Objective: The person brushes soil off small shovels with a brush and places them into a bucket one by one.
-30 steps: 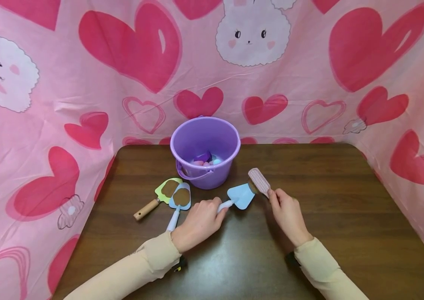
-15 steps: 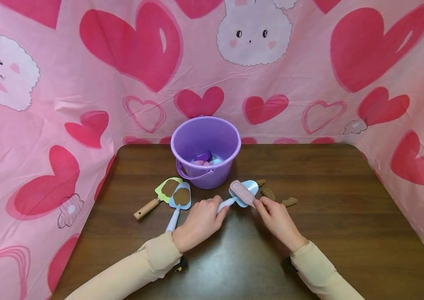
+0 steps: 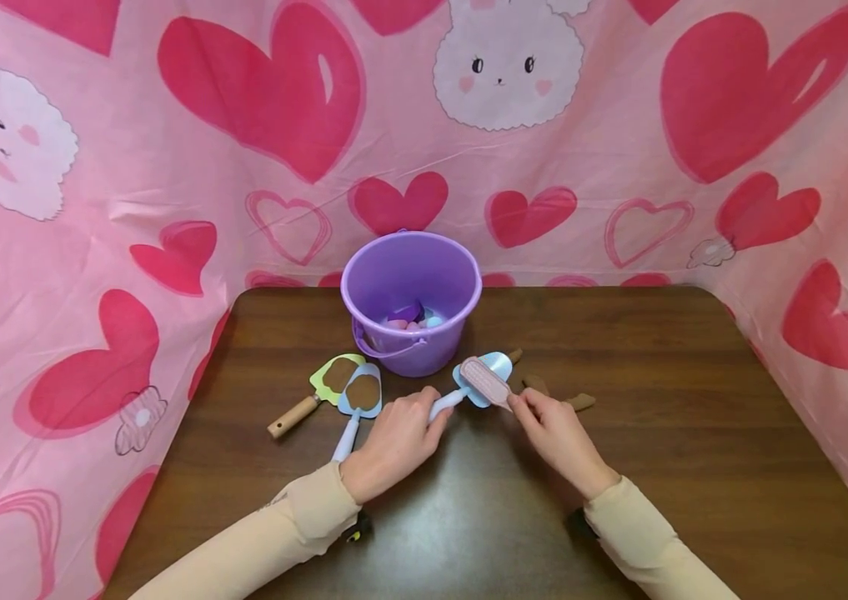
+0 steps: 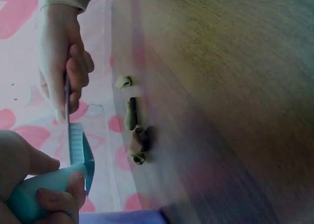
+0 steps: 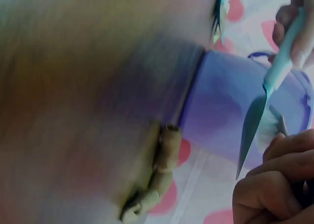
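My left hand (image 3: pixel 397 437) grips the pale handle of a light-blue trowel (image 3: pixel 499 364), its blade pointing away to the right. A pink brush (image 3: pixel 485 381) is pinched by its handle in my right hand (image 3: pixel 562 442). The brush head lies across the trowel blade. In the left wrist view, its pale bristles (image 4: pixel 77 140) face the blade. Several brown curled clumps (image 5: pixel 169 150) rest on the table just beyond the trowel and my right fingers. No brown material shows on the visible part of the blade.
Behind the trowel stands a purple bucket (image 3: pixel 424 358) with small coloured items (image 3: pixel 410 317) inside. Left of my left hand lie a green trowel (image 3: pixel 292 417) with a wooden handle and a second blue trowel (image 3: pixel 352 425), both with brown patches on their blades. A pink heart-print cloth (image 3: pixel 393 125) surrounds the table.
The brush has moved left from the blade's far tip onto the blade, then stayed there. Brown clumps beyond it came into sight. The held trowel shifted slightly left and back toward the bucket.
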The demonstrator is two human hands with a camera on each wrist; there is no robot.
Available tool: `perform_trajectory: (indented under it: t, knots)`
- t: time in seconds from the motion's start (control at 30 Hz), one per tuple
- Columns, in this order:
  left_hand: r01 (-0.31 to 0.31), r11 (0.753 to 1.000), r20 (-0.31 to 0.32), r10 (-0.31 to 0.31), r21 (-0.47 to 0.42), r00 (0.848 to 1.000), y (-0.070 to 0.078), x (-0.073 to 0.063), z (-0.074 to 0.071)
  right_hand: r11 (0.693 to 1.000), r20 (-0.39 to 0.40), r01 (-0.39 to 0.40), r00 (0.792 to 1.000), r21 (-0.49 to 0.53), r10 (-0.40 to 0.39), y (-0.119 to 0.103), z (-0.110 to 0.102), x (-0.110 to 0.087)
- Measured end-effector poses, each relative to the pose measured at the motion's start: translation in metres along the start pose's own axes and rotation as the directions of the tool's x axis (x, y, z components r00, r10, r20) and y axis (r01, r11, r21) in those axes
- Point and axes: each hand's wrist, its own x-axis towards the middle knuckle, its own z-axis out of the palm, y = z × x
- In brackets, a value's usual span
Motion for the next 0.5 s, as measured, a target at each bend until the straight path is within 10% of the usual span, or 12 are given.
perform_trajectory:
  t: [0.5]
  knots:
    - [0.053, 0.997, 0.042, -0.051, -0.047, 0.998, -0.006, -0.003, 0.005, 0.993, -0.174, -0.101, 0.981, -0.061, 0.089, 0.008, -0.011, 0.003]
